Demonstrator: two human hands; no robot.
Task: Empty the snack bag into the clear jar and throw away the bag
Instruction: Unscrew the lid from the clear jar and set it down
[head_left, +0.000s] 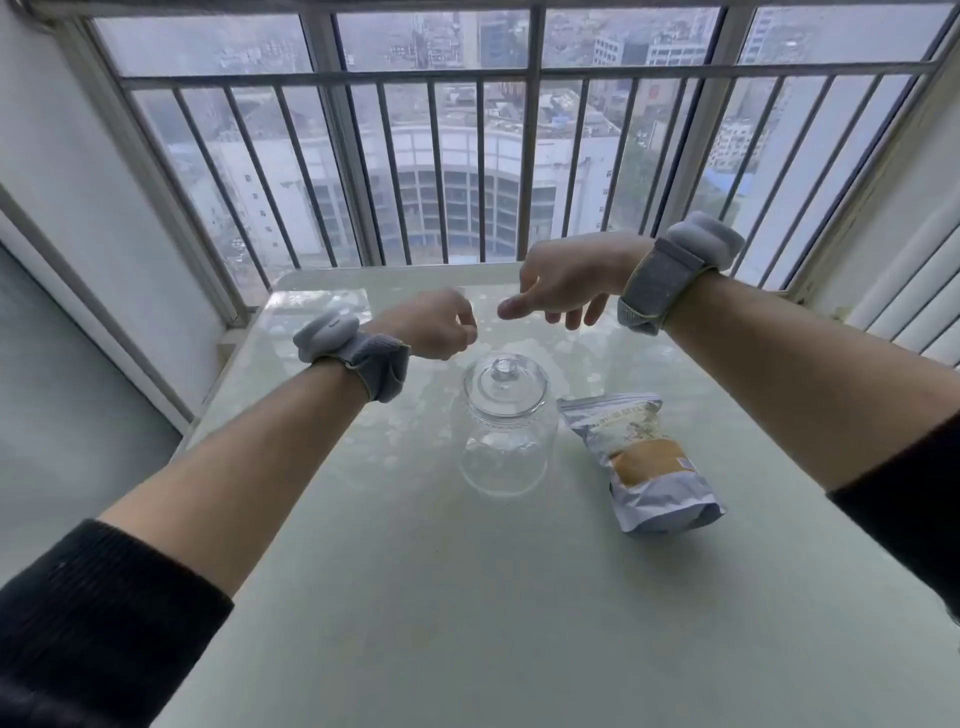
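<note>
1. Window w/ barred railing (483, 78): spans the far side, city blocks beyond.
2. Surface (415, 597): pale green, glossy top, set against the railing.
3. Snack bag (644, 462): silver-blue w/ orange panel, lying flat on surface, just right of jar, not touching it; looks sealed.
4. Clear jar (506, 452): upright near centre of surface, nothing inside, glass lid (505, 382) w/ knob on.
5. Right hand (566, 278): raised above & beyond jar, fingers relaxed and hanging apart, holds nothing.
6. Left hand (434, 325): in the air up-left of lid, fingers curled in, holds nothing.
7. Grey wristbands, one per wrist: L (353, 353), R (670, 280).
</note>
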